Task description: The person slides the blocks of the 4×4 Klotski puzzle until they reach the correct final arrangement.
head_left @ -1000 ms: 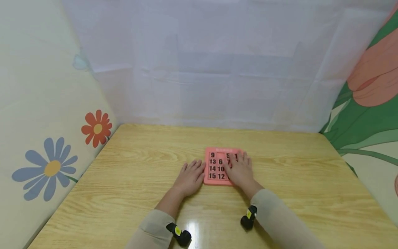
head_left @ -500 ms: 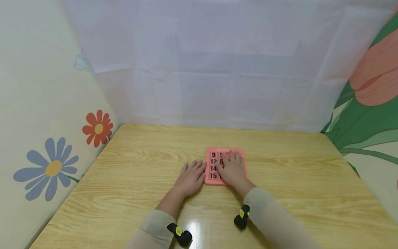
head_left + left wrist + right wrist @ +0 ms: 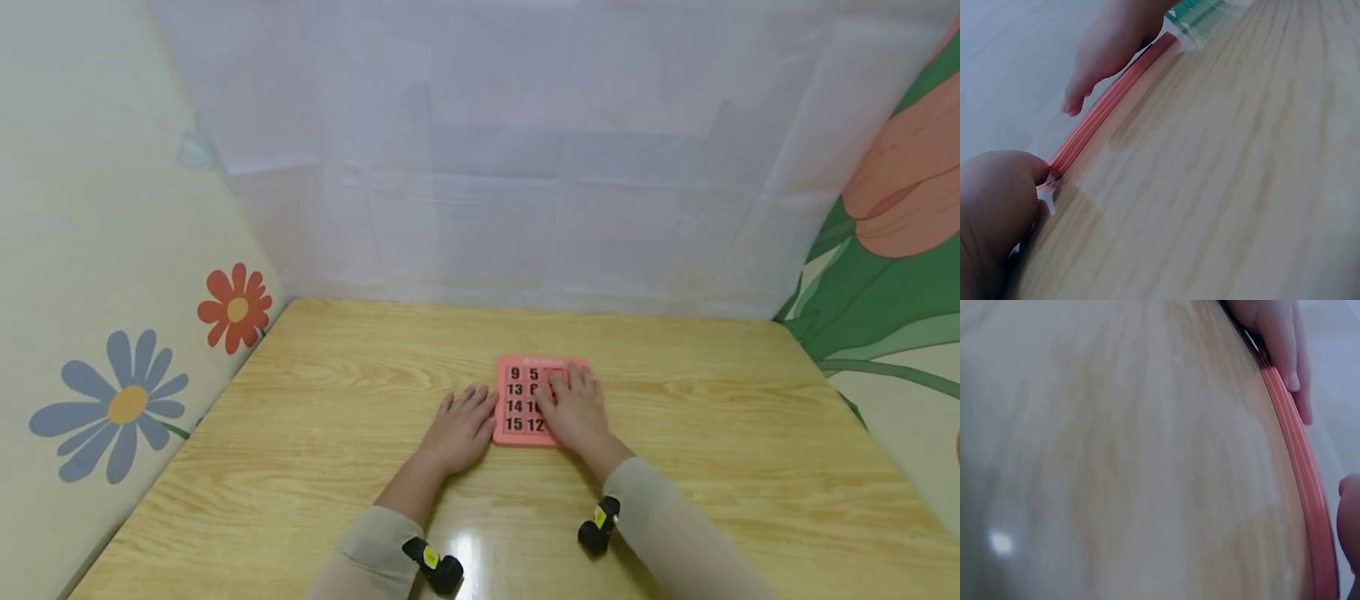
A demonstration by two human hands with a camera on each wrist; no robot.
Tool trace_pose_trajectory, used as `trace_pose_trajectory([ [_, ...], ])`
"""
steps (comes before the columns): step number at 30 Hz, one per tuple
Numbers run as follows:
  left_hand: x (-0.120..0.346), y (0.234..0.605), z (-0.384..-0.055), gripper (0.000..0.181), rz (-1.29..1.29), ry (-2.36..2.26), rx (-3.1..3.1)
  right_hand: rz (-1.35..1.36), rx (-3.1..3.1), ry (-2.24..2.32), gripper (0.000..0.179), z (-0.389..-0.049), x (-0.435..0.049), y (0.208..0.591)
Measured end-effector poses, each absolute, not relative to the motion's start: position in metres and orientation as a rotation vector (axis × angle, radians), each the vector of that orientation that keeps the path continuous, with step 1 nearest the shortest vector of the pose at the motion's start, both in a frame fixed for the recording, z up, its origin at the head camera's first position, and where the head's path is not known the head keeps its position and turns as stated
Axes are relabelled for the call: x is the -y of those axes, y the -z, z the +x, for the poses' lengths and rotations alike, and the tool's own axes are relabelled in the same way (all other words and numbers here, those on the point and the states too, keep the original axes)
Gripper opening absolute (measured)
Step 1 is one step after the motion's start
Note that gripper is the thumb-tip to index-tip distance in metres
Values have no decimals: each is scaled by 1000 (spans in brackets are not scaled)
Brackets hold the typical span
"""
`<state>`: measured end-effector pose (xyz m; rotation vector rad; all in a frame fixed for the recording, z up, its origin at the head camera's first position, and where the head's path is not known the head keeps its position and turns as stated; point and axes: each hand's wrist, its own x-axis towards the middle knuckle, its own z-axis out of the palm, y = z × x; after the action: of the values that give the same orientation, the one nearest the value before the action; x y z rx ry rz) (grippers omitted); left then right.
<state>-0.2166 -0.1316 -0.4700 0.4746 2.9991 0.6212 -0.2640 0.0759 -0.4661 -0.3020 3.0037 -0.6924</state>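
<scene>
A pink sliding number puzzle [image 3: 517,442] with black numerals lies flat on the wooden table. My left hand [image 3: 456,432] rests palm down beside it, fingers fairly straight. Its thumb side touches the puzzle's left edge, as the left wrist view shows at the thumb [image 3: 1034,169]. Over the right part of the puzzle is my right hand [image 3: 579,414], fingers spread on or just above the tiles; contact cannot be told. It hides most of the right two columns. The 5 tile [image 3: 534,375] sits in the top row beside the 9 tile [image 3: 515,373], with a gap right of the 5.
The wooden table [image 3: 360,350] extends around the puzzle. A white sheet [image 3: 495,208] hangs behind it. Flower-painted walls [image 3: 97,250] stand on both sides. A black wrist camera [image 3: 435,568] is strapped to each sleeve.
The 5 tile has slid one place left, moving the top-row gap to its right. My right hand went left with it, then back right. The left hand has stayed put.
</scene>
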Motion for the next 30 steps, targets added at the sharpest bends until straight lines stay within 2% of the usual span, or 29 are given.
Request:
trace_pose_trajectory([
  [11, 131, 470, -218, 51, 462, -594, -2996, -162, -2998, 676, 63, -267, -111, 468],
  [30, 131, 471, -219, 51, 462, -596, -2991, -193, -2940, 744, 59, -263, -93, 468],
])
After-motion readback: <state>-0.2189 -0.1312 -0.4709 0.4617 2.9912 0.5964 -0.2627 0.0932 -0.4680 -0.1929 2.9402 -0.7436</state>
